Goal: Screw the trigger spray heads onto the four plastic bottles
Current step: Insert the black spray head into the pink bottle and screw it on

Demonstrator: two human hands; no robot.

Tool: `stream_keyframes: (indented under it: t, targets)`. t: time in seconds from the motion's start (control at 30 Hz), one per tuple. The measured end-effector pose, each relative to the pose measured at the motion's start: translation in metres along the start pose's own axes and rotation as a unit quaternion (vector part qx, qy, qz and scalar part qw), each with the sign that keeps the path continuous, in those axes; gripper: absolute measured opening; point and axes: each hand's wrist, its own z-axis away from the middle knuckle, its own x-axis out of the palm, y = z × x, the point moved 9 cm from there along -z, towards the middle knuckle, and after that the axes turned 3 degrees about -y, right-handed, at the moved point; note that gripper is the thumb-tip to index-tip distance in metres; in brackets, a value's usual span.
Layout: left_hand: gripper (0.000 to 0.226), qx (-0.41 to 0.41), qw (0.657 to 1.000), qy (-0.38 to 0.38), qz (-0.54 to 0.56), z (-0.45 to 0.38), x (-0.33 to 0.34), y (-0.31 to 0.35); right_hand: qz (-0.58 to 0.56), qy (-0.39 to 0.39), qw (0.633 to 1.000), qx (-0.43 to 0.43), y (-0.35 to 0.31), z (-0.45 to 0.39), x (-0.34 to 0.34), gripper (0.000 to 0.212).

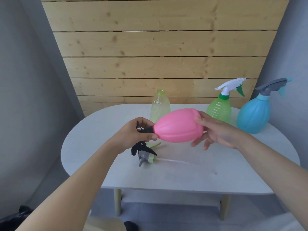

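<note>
My left hand (133,132) was curled around the black trigger head (141,129) at the neck of the pink bottle (179,125), thumb and fingers pinching its collar. I held that bottle on its side above the white table (216,172), neck to the left. Below it, a loose grey and pale green spray head (146,157) lay on the tabletop with its clear dip tube (175,160) running off to the right. Behind the pink bottle an uncapped pale yellow-green bottle (158,105) stood upright. My right hand (215,130) cupped the base of the pink bottle, thumb on top, fingers spread beneath. Further right stood the green bottle (219,109) with its white head fitted, then the blue bottle (254,115) with its grey head, near the table's far right edge
</note>
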Motion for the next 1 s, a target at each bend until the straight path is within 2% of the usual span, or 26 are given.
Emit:
stream_keyframes:
  t: [0.07, 0.1, 0.23, 0.27, 0.3, 0.33, 0.37, 0.43, 0.47, 0.53, 0.57, 0.7, 0.8, 0.9, 1.0]
  targets:
    - [0.037, -0.003, 1.0, -0.007, -0.008, 0.001, 0.002, 0.0, 0.067, 0.027, 0.996, 0.049, 0.009, 0.0, -0.005, 0.079]
    - [0.036, -0.006, 1.0, -0.009, -0.011, 0.001, 0.003, -0.001, 0.048, 0.027, 0.997, 0.053, 0.011, -0.001, -0.004, 0.079]
    - [0.037, -0.015, 1.0, -0.005, -0.007, 0.001, 0.006, -0.003, -0.135, -0.023, 0.99, -0.025, -0.002, -0.003, 0.009, 0.053]
    - [0.037, -0.014, 1.0, -0.002, -0.001, 0.001, 0.004, -0.002, -0.16, -0.037, 0.986, -0.037, -0.005, -0.003, 0.01, 0.055]
    - [0.038, -0.013, 1.0, 0.001, 0.004, 0.001, 0.003, -0.002, -0.172, -0.049, 0.983, -0.044, -0.007, -0.002, 0.01, 0.067]
    - [0.039, -0.011, 1.0, 0.001, 0.004, 0.001, 0.001, -0.001, -0.163, -0.058, 0.984, -0.045, -0.007, -0.001, 0.009, 0.077]
    - [0.039, -0.009, 1.0, 0.0, -0.001, 0.001, 0.0, -0.001, -0.13, -0.061, 0.989, -0.041, -0.006, 0.001, 0.007, 0.077]
    - [0.037, -0.003, 1.0, -0.008, -0.013, 0.002, 0.001, 0.0, -0.026, -0.033, 0.999, -0.009, -0.002, 0.005, 0.001, 0.057]
    - [0.036, 0.001, 1.0, -0.012, -0.014, 0.002, 0.002, 0.001, 0.027, -0.018, 0.999, 0.019, 0.001, 0.006, -0.001, 0.057]
    - [0.035, 0.007, 1.0, -0.018, -0.021, 0.003, 0.004, 0.001, 0.096, 0.018, 0.992, 0.073, 0.01, 0.006, -0.006, 0.08]
    - [0.034, 0.007, 0.999, -0.02, -0.027, 0.003, 0.005, 0.001, 0.096, 0.036, 0.992, 0.076, 0.012, 0.004, -0.008, 0.083]
    - [0.036, -0.003, 1.0, -0.02, -0.017, 0.001, 0.008, -0.002, -0.02, 0.066, 0.998, 0.004, 0.004, -0.001, -0.006, 0.066]
    - [0.039, -0.003, 1.0, -0.013, 0.007, 0.0, 0.005, -0.003, -0.063, 0.017, 0.997, -0.027, -0.003, -0.002, 0.0, 0.063]
    - [0.04, 0.003, 1.0, -0.019, 0.012, 0.0, 0.002, -0.003, -0.01, -0.051, 0.998, -0.032, -0.004, 0.003, 0.005, 0.081]
    - [0.042, -0.002, 0.998, -0.032, 0.056, 0.001, 0.002, -0.006, 0.053, -0.016, 0.998, -0.001, -0.003, 0.006, 0.0, 0.074]
